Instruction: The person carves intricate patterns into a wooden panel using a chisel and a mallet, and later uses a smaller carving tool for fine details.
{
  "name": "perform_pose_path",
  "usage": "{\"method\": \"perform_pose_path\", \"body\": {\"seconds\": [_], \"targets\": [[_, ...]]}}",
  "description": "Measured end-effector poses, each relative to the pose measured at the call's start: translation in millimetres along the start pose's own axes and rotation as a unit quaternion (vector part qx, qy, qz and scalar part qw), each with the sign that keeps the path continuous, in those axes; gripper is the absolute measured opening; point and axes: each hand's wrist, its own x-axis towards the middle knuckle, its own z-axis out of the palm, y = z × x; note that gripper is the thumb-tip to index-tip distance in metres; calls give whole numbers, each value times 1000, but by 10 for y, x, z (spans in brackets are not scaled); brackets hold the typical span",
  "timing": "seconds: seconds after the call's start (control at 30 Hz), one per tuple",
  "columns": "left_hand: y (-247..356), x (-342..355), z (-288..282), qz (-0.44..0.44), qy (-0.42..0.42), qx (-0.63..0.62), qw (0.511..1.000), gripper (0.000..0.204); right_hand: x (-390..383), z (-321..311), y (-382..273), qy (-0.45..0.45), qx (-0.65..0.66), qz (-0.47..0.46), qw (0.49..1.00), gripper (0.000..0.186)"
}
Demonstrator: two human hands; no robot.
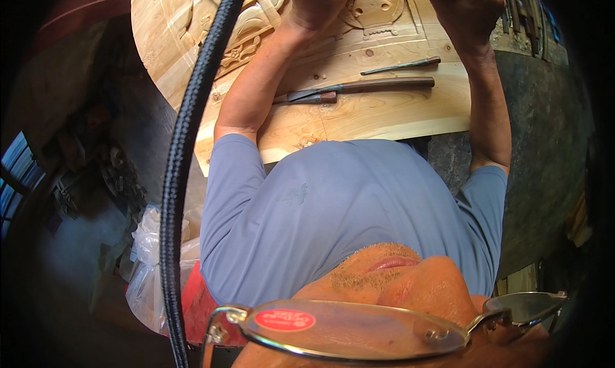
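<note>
Left hand: we see our left hand [318,6] raised over the carved wooden panel [359,121], forearm stretched forward.
Right hand: our right hand [466,9] is up at the panel's far edge.
Grip: fingers cut off by the frame's top; we cannot tell either grip.
Panel: it lies on the desk [544,131].
Chisels: long-handled chisels [359,89] rest on the panel between our forearms.

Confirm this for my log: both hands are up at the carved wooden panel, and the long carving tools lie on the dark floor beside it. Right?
Not quite. In the head view the carving tools lie on the bare part of the wooden panel, not the floor. Both hands, left hand and right hand, are at the carving.
</note>
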Motion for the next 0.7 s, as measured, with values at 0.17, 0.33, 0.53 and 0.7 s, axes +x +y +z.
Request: {"method": "perform_pose_path", "body": {"seconds": [0.17,0.33,0.53,0.7], "targets": [[149,127,-69,236,55,232,942,26,-47,-39,122,-60,-119,-53,990,56],[-81,34,33,-21,20,-83,996,27,-180,109,390,2,-72,-54,996,56],[-247,34,114,68,64,-47,995,25,1,-32,-54,-46,-39,27,998,57],[142,129,-61,192,58,148,969,23,-11,-67,23,-68,-80,-7,994,59]]}}
